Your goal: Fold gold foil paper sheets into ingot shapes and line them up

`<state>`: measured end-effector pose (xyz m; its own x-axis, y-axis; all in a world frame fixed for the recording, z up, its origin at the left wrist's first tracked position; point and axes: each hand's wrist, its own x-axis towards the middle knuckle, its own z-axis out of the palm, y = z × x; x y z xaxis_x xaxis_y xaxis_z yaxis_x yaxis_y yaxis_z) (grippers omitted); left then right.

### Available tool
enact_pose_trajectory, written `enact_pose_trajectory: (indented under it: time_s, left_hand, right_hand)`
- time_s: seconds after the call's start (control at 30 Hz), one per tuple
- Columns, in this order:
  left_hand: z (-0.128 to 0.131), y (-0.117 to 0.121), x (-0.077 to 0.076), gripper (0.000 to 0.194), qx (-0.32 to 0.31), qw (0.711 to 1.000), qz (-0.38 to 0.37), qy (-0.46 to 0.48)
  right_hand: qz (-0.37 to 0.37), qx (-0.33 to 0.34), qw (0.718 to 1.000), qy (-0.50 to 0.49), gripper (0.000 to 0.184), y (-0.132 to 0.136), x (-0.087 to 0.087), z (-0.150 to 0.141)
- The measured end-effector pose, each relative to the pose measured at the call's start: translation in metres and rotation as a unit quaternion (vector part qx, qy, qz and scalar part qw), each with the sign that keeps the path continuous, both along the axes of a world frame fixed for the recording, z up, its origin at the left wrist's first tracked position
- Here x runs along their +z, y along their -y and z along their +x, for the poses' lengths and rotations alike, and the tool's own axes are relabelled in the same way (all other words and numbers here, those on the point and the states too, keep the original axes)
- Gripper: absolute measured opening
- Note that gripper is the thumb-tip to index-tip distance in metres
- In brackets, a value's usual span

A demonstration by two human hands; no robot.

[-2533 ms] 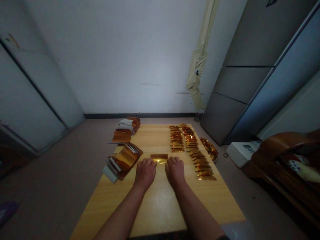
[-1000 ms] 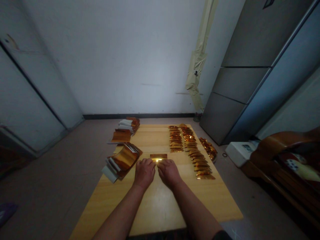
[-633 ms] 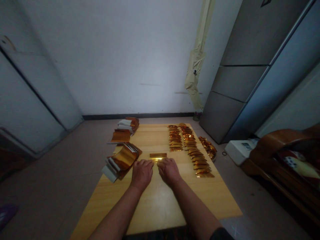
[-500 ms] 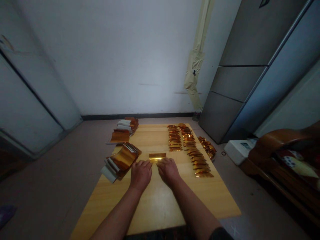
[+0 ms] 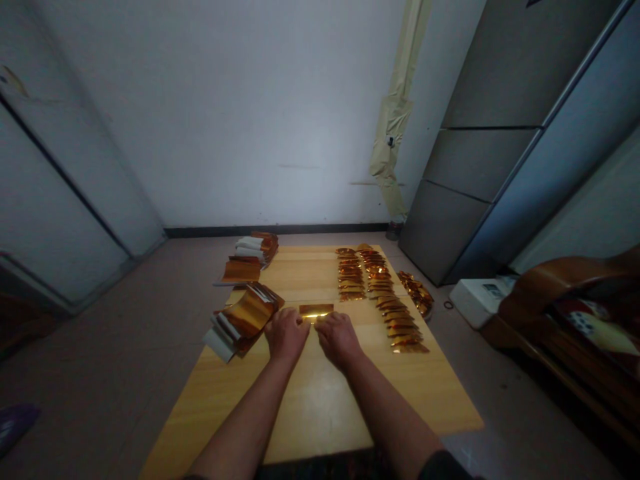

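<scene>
A small sheet of shiny gold foil paper (image 5: 316,311) lies on the wooden table in front of me, its near edge curled up. My left hand (image 5: 287,333) grips its near left part, with fingers bent and pressed together. On the near right part, my right hand (image 5: 339,338) pinches the same edge. The fingertips and the fold under them are partly hidden. Left of my left hand lies a fanned stack of gold foil paper (image 5: 250,313) with pale backs. Rows of folded gold pieces (image 5: 399,321) stand to the right of my right hand.
More foil sheets (image 5: 242,270) lie at the table's (image 5: 320,413) far left corner. Another row of folded pieces (image 5: 351,275) stands at the back right. Beyond the right edge is a container heaped with gold pieces (image 5: 416,293). A grey refrigerator (image 5: 465,160) and a white box (image 5: 481,301) stand right.
My right hand has moved left from the sheet's right end toward its middle. Most recently my left hand has shifted slightly, its fingers more tightly bent. The sheet stays in place.
</scene>
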<state>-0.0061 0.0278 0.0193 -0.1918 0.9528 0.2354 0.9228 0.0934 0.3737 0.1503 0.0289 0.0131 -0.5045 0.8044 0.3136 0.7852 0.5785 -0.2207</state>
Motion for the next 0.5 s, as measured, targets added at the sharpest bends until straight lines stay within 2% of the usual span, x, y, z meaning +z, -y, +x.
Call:
enact_pose_trajectory:
  time_s: [0.5]
  left_hand:
    - [0.0046, -0.0069, 0.0013, 0.010, 0.012, 0.999, -0.036, 0.039]
  right_hand:
    - [-0.018, 0.006, 1.000, -0.010, 0.018, -0.0019, -0.0018, 0.0004]
